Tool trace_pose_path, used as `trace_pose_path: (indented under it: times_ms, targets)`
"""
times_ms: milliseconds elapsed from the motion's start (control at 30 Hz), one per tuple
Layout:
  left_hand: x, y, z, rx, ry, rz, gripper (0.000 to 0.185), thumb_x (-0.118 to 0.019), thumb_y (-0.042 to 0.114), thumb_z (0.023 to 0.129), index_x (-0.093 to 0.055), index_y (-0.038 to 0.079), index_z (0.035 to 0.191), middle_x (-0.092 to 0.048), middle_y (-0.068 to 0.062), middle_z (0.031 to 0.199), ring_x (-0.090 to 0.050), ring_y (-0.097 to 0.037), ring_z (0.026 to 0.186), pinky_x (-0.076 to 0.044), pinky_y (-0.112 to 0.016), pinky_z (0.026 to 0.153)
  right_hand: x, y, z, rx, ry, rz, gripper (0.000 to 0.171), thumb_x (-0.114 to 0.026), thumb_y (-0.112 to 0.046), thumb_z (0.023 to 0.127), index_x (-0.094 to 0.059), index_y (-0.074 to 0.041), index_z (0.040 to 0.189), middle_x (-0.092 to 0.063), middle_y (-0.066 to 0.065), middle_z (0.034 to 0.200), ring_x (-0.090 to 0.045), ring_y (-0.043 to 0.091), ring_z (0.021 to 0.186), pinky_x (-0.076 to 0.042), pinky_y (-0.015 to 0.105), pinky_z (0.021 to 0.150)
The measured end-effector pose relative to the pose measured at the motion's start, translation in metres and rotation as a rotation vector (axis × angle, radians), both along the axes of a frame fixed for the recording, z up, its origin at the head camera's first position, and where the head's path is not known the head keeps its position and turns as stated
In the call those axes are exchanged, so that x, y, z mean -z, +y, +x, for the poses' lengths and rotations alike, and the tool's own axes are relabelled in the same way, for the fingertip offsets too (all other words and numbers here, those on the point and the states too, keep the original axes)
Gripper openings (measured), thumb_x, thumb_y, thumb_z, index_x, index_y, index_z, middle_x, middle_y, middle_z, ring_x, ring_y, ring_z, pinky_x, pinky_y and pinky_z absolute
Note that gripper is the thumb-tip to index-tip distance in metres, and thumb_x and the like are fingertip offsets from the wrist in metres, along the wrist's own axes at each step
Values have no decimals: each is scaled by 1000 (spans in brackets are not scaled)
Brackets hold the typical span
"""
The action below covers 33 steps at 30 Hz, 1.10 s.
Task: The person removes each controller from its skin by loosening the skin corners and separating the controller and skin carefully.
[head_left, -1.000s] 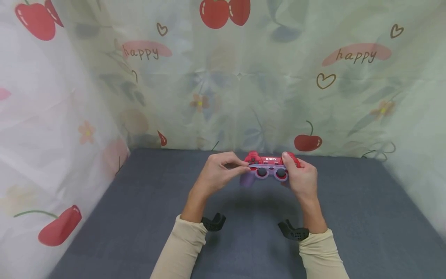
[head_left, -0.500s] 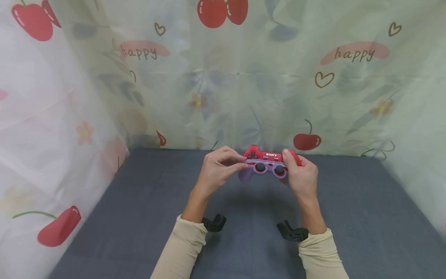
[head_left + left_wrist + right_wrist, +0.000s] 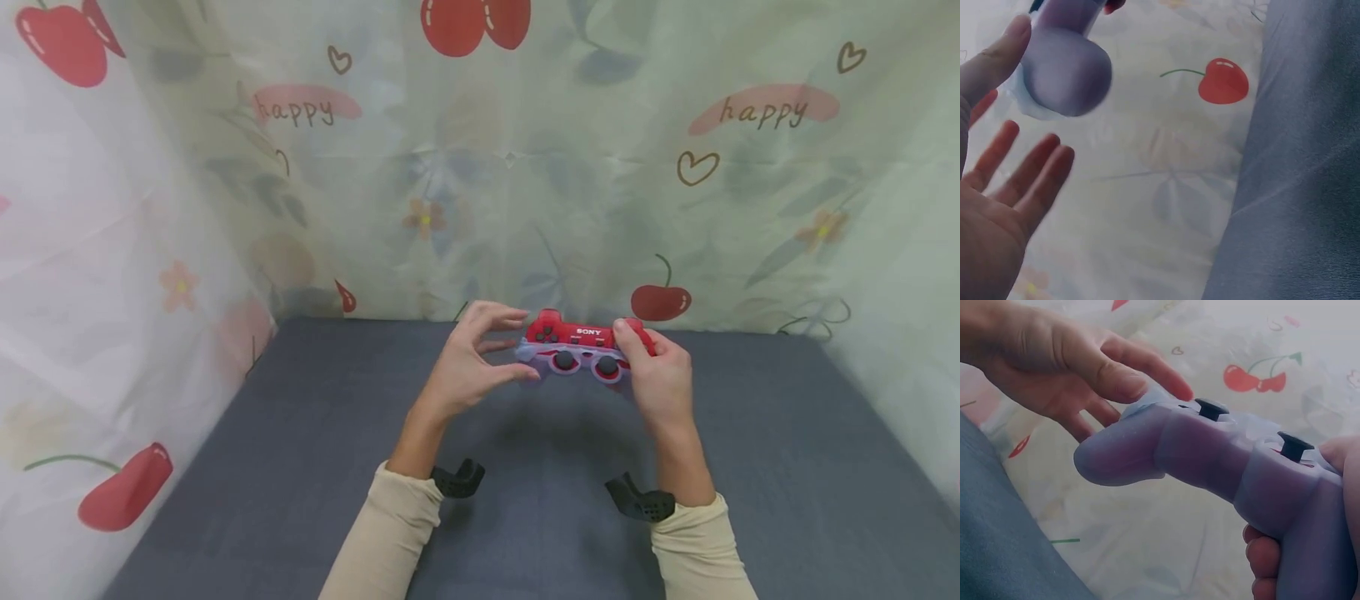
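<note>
Left to right. The left hand (image 3: 471, 360) is released: its fingers are spread and only loosely bent, closed round nothing, with the thumb tip close to, perhaps just brushing, the near left grip of the game controller (image 3: 581, 350). The left wrist view confirms this, showing the open palm (image 3: 997, 206) below and beside the rounded lilac grip (image 3: 1066, 72), with a gap between the fingers and the shell.

The controller lies immediately to the right of this hand, held above the grey counter (image 3: 765, 467) and well clear of it. Its long axis runs left to right across the person's front. The red face with two dark thumbsticks is turned up and toward the person; a pale lilac skin covers the lower shell and grips.

The right hand (image 3: 660, 379) is grasping the controller's right grip: its thumb lies over the top face and its fingers curl beneath, as the right wrist view shows (image 3: 1329, 506). This hand alone carries the weight, so the free left grip (image 3: 1119, 459) juts toward the open left hand, which is the nearer of the two to that unsupported end.

A cherry-printed curtain (image 3: 525, 167) closes the space behind and at both sides.
</note>
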<state>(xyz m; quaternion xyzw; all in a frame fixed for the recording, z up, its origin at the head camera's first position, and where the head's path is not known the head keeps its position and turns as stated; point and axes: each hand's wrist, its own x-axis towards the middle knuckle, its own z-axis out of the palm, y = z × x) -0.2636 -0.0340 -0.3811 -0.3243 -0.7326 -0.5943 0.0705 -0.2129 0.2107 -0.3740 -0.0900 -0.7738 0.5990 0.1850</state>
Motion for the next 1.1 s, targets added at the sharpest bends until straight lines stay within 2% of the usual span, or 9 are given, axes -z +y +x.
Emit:
trace_pose_path:
  times_ms: [200,367,500,633,767,833,1000,1100]
  targets:
    - [-2,3,4,-16,-37,-93,99,-95,20,71,-40,34,153,-39,0,148,-55,-22,135,-52,-47,107,-2,-6,2,-32,-29,31,48,-62,-53,97,-66,-6,104,-68,-13,85,-65,10,89,-57,19,71]
    - [2,9,5,-11,-55,-148,108,-96,23,70,-33,39,156,-36,-2,153,-54,-25,132,-55,-44,98,1,-11,2,-66,-70,50,51,-60,-55,97,-65,-7,113,-70,1,101,-67,9,91,-57,20,74]
    - [4,11,6,8,-60,-166,106,-96,24,70,-35,40,155,-42,2,147,-52,-19,127,-56,-37,94,3,-14,1,-114,-78,48,51,-60,-55,98,-65,-7,117,-71,7,107,-69,9,89,-58,21,75]
    - [5,11,6,44,-90,-174,105,-95,22,71,-35,40,154,-46,4,143,-52,-13,124,-56,-32,94,5,-16,0,-167,-87,39,52,-59,-55,98,-64,-8,118,-72,-2,99,-70,9,86,-58,23,76]
    - [5,10,5,72,-142,-146,102,-93,15,73,-36,39,153,-52,3,140,-59,-15,117,-59,-31,89,5,-16,-2,-207,-106,54,52,-58,-54,99,-63,-7,119,-71,-5,95,-68,9,83,-57,24,74]
    - [6,9,5,74,-165,-142,98,-92,12,73,-39,40,150,-54,4,137,-62,-16,114,-60,-30,87,5,-16,-3,-235,-123,64,51,-58,-52,99,-62,-6,121,-71,-1,99,-68,9,84,-57,24,75]
    - [6,6,3,94,-173,-111,83,-89,6,76,-44,28,143,-59,1,129,-63,-18,111,-60,-32,85,5,-14,-4,-302,-176,82,55,-54,-54,101,-60,-6,127,-70,8,108,-66,13,90,-56,27,79]
    - [4,4,3,97,-165,-85,79,-86,3,77,-45,27,140,-58,0,130,-62,-20,110,-61,-34,83,2,-12,-2,-316,-172,96,58,-48,-56,103,-56,-8,135,-65,12,121,-61,19,104,-54,30,86]
